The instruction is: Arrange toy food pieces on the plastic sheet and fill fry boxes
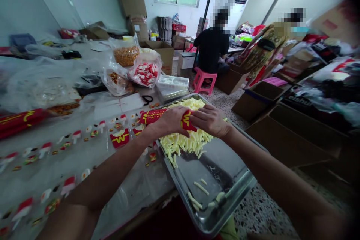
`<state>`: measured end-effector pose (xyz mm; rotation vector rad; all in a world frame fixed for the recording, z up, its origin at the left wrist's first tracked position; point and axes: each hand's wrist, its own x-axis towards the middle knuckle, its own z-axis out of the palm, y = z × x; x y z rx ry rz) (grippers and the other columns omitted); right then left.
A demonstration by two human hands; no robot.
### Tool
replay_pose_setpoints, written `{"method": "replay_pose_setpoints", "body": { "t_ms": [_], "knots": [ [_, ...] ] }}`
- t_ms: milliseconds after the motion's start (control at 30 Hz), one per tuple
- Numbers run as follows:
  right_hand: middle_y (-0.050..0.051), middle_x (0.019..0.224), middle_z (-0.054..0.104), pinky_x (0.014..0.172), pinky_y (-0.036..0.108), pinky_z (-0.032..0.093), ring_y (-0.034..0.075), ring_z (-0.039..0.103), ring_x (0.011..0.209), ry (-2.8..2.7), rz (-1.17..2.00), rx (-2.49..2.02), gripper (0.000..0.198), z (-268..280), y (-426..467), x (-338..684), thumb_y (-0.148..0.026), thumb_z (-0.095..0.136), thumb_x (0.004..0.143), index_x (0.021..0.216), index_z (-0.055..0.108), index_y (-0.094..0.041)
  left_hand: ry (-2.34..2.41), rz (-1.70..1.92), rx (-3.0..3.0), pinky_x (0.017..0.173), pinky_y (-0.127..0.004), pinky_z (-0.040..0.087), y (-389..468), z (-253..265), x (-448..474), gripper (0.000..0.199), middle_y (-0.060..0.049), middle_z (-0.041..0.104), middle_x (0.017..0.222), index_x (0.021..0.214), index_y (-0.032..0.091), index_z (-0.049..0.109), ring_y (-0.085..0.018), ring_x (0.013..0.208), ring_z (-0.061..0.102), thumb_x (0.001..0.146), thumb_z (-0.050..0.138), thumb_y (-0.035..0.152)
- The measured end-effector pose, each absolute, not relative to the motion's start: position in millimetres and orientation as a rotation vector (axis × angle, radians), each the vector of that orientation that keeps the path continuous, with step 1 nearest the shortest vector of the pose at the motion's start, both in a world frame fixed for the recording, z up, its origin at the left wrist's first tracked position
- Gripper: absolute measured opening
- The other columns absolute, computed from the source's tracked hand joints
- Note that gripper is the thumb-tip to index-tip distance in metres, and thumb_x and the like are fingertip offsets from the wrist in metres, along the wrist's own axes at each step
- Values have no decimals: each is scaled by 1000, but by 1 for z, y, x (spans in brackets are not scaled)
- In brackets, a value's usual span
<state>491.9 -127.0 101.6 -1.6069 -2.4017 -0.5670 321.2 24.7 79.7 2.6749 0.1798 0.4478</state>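
Observation:
Above a metal tray (194,210) my left hand (173,120) is closed around a small red fries carton (186,119) with a yellow zigzag mark. My right hand (212,120) meets the carton from the right, its fingers bent and pressed together at the carton's edge. What those fingers pinch is hidden. Pale yellow toy-like fries (182,146) are heaped in the far half of the tray, and a few loose ones lie at its near end. Behind my left wrist a row of red cartons (150,117) is partly covered. One filled carton (119,138) lies flat on the table.
Rows of small toy foods (66,145) lie across the table (129,198). Farther back are a bag of red-and-white pieces (146,73), black scissors (147,100) and clear plastic trays (173,85). Open cardboard boxes (292,135) stand at right. Two people (212,47) are beyond.

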Motion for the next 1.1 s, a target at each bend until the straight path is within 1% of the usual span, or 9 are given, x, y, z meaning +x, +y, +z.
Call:
{"method": "replay_pose_setpoints", "body": {
  "t_ms": [233, 367, 467, 533, 667, 800, 933, 1033, 1100],
  "knots": [
    [5, 86, 65, 75, 36, 29, 19, 52, 74, -2243, -757, -1967, 33, 97, -102, 524, -30, 40, 105, 91, 68, -19, 838, 395, 2774, 83, -37, 50, 55, 77, 294, 80, -10, 67, 111, 117, 21, 61, -30, 98, 64, 52, 85, 62],
    [6, 89, 68, 77, 36, 29, 19, 55, 79, -2304, -608, -2080, 24, 91, -77, 526, -20, 47, 100, 91, 70, -18, 778, 488, 2708, 91, -39, 49, 25, 81, 265, 79, -9, 67, 118, 124, 22, 57, -30, 105, 63, 61, 81, 64],
    [7, 92, 68, 81, 36, 30, 21, 57, 86, -2136, -574, -2079, 25, 88, -106, 520, -23, 46, 101, 99, 71, -19, 888, 537, 2659, 96, -44, 48, 9, 79, 221, 84, -10, 64, 127, 130, 25, 55, -34, 112, 61, 60, 81, 65],
    [6, 92, 68, 80, 35, 32, 20, 58, 85, -2046, -454, -2047, 26, 82, -142, 514, -26, 46, 101, 102, 71, -21, 979, 493, 2589, 95, -46, 49, 5, 71, 190, 87, -11, 65, 126, 133, 25, 55, -36, 110, 62, 60, 80, 67],
    [3, 85, 67, 77, 32, 37, 17, 59, 78, -2345, 54, -1929, 17, 55, -198, 498, -21, 55, 93, 96, 71, -24, 1053, 418, 2473, 93, -48, 52, -5, 49, 160, 93, -11, 66, 124, 135, 24, 54, -36, 108, 64, 59, 78, 71],
    [5, 94, 67, 78, 32, 40, 18, 60, 81, -2399, 111, -2032, 21, 29, -206, 482, -14, 57, 89, 103, 69, -24, 872, 486, 2554, 101, -48, 49, -25, 41, 168, 94, -12, 63, 131, 138, 25, 51, -36, 116, 62, 60, 79, 70],
    [4, 89, 70, 72, 29, 40, 18, 63, 81, -2273, 367, -2098, 13, 22, -216, 475, -30, 61, 94, 95, 73, -25, 761, 447, 2620, 103, -49, 48, -45, 45, 164, 90, -13, 61, 134, 137, 24, 51, -36, 118, 61, 64, 77, 69],
    [1, 81, 72, 65, 27, 39, 17, 64, 73, -1929, 548, -2187, 23, 20, -238, 482, -44, 69, 90, 101, 75, -26, 759, 355, 2612, 98, -47, 52, -56, 44, 151, 91, -13, 63, 132, 138, 22, 49, -35, 116, 62, 66, 75, 71],
    [1, 76, 71, 62, 27, 39, 16, 62, 67, -1693, 506, -2235, 24, 18, -251, 491, -45, 67, 91, 97, 76, -24, 765, 341, 2632, 96, -47, 52, -61, 41, 145, 92, -13, 63, 131, 139, 22, 48, -35, 116, 62, 66, 74, 72]
  ]
}}
